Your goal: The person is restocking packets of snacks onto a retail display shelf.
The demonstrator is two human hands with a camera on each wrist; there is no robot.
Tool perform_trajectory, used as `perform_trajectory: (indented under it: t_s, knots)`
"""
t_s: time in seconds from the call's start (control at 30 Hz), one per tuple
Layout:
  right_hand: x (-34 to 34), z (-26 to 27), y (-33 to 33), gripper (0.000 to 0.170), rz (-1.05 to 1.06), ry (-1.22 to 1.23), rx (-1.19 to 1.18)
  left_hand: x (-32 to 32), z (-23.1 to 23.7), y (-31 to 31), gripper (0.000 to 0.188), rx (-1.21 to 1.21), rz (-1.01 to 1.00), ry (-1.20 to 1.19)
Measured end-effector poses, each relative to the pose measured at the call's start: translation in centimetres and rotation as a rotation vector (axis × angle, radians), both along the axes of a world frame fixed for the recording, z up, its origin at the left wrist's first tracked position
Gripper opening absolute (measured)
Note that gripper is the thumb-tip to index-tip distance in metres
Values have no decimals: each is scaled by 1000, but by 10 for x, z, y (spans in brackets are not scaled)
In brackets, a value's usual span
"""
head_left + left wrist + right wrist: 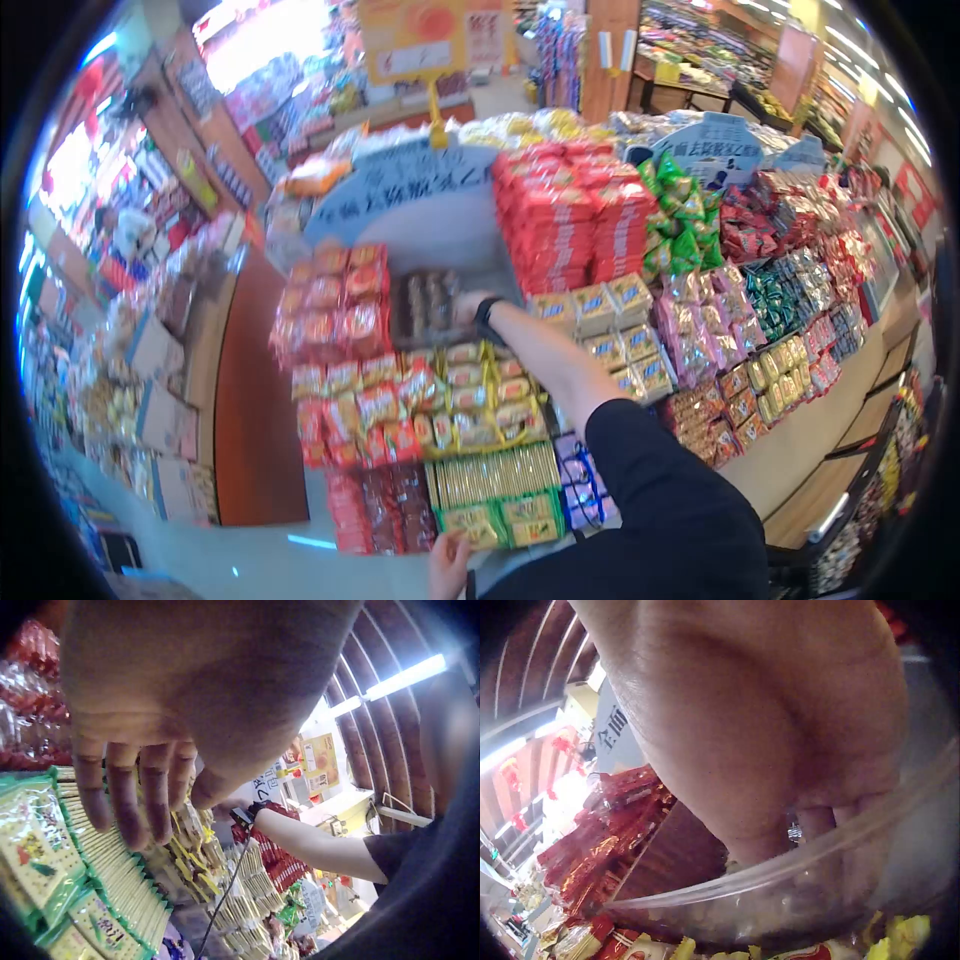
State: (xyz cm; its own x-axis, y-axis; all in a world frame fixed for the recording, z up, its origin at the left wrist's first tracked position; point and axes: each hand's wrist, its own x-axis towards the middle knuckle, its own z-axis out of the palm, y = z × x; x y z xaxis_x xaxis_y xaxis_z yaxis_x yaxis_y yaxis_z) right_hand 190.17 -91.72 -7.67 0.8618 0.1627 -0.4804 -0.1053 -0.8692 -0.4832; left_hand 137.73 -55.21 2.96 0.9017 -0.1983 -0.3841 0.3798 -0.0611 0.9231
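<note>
My right hand [467, 306] reaches down into a bin [462, 268] beside rows of dark brown packets [418, 303]. In the right wrist view that hand [780, 735] is behind the bin's clear rim [705, 891]; its fingertips are blurred there, and whether they hold a packet cannot be told. My left hand [450, 565] is at the front edge of the display, beside green-edged cracker packs [470, 522]. In the left wrist view the left hand [187, 697] has loosely bent fingers with nothing between them, above the green-edged packs [37, 847].
Red packets [330, 305] are stacked left of the bin, and a taller red stack [545, 220] stands behind it to the right. Yellow-wrapped packs [490, 395] lie in front. A price sign [420, 40] rises at the back, and a brown counter [262, 400] stands on the left.
</note>
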Motion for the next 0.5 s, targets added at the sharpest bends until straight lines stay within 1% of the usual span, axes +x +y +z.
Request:
perform_trajectory:
  t_s: [0.03,0.07,0.1,0.13,0.17,0.23,0.27,0.3,0.37,0.4,0.47,0.5]
  knots:
    - [31,-46,12,34,235,5,-288,0,-14,11,36,104,-118,20]
    - [22,-26,9,35,115,-42,-162,-4,-37,14,28,115,-58,-134]
    - [34,-42,15,35,116,26,-132,-3,-37,19,30,224,-101,-103]
    - [-14,23,14,36,169,-37,-171,-2,-38,22,31,215,-93,-95]
    - [-21,41,20,35,296,-70,-257,-1,-42,22,32,205,-84,-87]
    - [-32,77,20,34,232,74,-207,-1,-57,27,33,214,-98,-112]
    - [-22,69,19,35,278,243,-180,-2,-65,29,34,215,-99,-122]
    - [-1,42,18,35,326,413,-152,-3,-68,31,34,248,-111,-134]
    - [37,-13,30,33,376,598,-139,-5,-70,34,33,306,-135,-161]
    - [34,-13,31,33,352,563,-124,-6,-67,32,30,297,-115,-86]
    - [12,13,31,33,286,386,-56,1,-76,42,29,213,-148,16]
    - [8,17,33,33,272,355,-39,5,-80,45,29,171,-163,69]
